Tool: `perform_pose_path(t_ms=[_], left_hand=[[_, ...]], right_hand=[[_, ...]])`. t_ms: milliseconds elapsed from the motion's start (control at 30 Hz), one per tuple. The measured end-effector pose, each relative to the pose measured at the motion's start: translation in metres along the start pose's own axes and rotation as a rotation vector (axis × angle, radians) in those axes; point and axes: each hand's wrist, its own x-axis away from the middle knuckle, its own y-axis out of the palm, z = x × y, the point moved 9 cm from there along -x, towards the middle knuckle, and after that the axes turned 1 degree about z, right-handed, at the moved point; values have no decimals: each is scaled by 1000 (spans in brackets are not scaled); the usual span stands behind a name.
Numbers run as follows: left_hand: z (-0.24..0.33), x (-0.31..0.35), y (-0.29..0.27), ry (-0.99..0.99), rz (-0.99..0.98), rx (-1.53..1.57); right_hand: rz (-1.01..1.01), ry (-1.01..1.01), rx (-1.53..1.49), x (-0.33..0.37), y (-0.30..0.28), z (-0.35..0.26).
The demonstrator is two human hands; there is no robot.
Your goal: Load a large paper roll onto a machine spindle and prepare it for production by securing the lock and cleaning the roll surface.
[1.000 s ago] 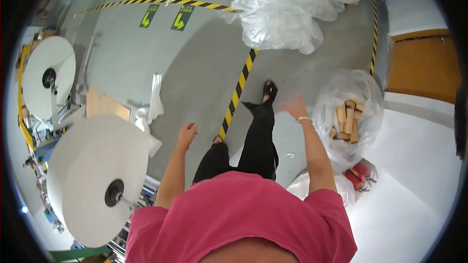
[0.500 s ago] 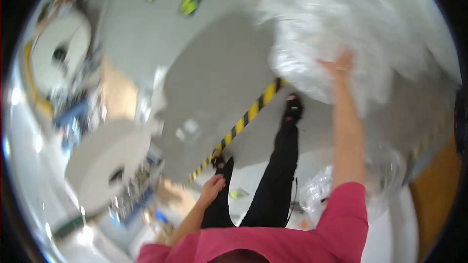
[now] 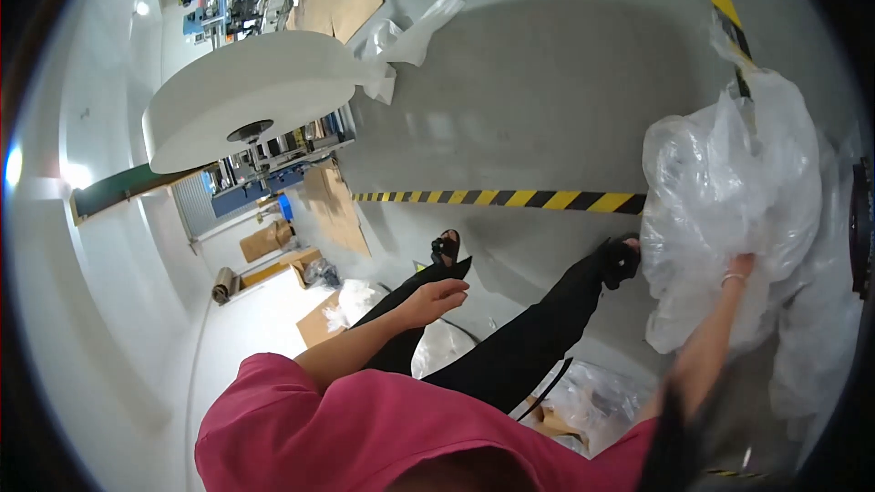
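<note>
Right hand [image 3: 740, 266] grips a clear plastic sheeting bundle [image 3: 729, 173], fingers buried in it; left hand [image 3: 437, 296] hangs loosely spread, holding nothing.

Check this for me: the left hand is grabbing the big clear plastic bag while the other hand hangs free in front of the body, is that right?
Not quite. The head view shows the right hand grabbing the big clear plastic bag, not the left. The left hand is the one hanging free in front of the body, holding nothing.
</note>
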Motion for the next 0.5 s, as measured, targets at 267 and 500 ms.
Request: perform_pose_path(t_ms=[267,500], left_hand=[[99,30,-147,248,150,144],[193,-18,-298,343,240,227]], right_hand=[[-82,-156,-948,138,-161,-301],[-127,-323,-998,185,-213,-570]])
